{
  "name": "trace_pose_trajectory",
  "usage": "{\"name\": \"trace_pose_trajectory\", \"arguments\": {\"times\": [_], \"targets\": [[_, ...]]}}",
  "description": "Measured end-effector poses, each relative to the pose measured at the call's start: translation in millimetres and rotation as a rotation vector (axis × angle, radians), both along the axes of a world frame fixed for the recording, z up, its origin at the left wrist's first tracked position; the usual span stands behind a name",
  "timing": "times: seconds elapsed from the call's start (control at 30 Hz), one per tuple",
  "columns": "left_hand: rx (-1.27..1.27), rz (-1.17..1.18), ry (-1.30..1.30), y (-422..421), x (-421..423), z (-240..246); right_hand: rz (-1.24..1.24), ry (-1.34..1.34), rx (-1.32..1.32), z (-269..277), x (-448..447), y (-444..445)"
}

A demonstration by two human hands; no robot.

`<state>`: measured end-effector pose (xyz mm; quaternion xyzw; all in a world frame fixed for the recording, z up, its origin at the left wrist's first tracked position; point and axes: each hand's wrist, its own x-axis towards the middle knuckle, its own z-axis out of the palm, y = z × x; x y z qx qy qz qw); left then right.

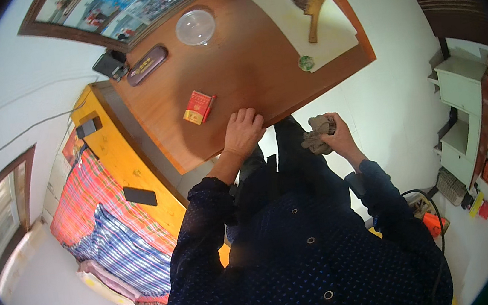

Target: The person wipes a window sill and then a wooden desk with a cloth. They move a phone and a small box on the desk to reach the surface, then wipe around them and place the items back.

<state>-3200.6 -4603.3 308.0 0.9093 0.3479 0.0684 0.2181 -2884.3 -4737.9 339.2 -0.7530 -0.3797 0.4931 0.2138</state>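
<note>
My left hand (244,130) rests on the front edge of a brown wooden table (244,75), fingers curled over the top and nothing seen in its grasp. Off the table's front edge, my right hand (337,135) grips a crumpled grey-brown cloth (317,134). A red and yellow box (197,107) lies on the tabletop left of my left hand, with a red lighter or pen-like stick (209,109) along its side. Farther back stands a round clear plastic container (195,27). A wooden-handled bristle brush (312,4) lies on white paper sheets (283,17) at the right.
A dark spectacle case (147,65) and a framed picture board (120,13) line the table's back left. One small green round object (306,63) touches the paper. Left is a yellow wooden bench or bed edge (122,157) bearing a black phone (140,196). Pale cabinets (461,82) stand right.
</note>
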Motion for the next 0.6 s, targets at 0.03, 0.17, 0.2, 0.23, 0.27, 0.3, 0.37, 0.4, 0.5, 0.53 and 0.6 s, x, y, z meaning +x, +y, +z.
{"name": "trace_pose_trajectory", "arguments": {"times": [0.03, 0.17, 0.2, 0.23, 0.27, 0.3, 0.37, 0.4, 0.5, 0.53, 0.6], "targets": [[0.006, 0.001, 0.004, -0.8, 2.1, -2.6, -0.041, 0.044, 0.043, -1.9, 0.6, -4.6], [0.025, -0.053, 0.067, 3.7, 2.8, -11.9, -0.149, 0.146, 0.059, -11.2, -12.5, -15.3], [0.02, -0.085, 0.079, 4.5, 3.1, -13.3, -0.156, 0.147, 0.045, -13.4, -17.8, -15.6], [0.058, -0.106, 0.104, 4.9, 4.0, -14.5, -0.144, 0.167, 0.068, -14.2, -21.1, -16.1], [0.101, -0.123, 0.119, 4.8, 5.8, -15.3, -0.184, 0.222, 0.061, -15.9, -26.4, -14.8], [0.14, -0.144, 0.135, 4.6, 8.4, -16.1, -0.181, 0.218, 0.076, -15.8, -28.9, -14.1], [0.168, -0.17, 0.139, 3.1, 12.0, -15.7, -0.17, 0.203, 0.08, -15.0, -36.0, -10.4], [0.174, -0.184, 0.146, 2.1, 14.0, -15.1, -0.183, 0.138, 0.081, -14.8, -39.8, -7.4], [0.171, -0.196, 0.184, -2.5, 12.8, -10.6, -0.062, -0.037, 0.262, -9.1, -48.6, -1.4], [0.149, -0.179, 0.186, -3.8, 11.8, -9.5, -0.076, -0.048, 0.236, -7.0, -51.7, -0.1], [0.092, -0.143, 0.198, -5.4, 9.6, -8.1, -0.123, -0.084, 0.158, -3.9, -58.2, 2.5]]}}
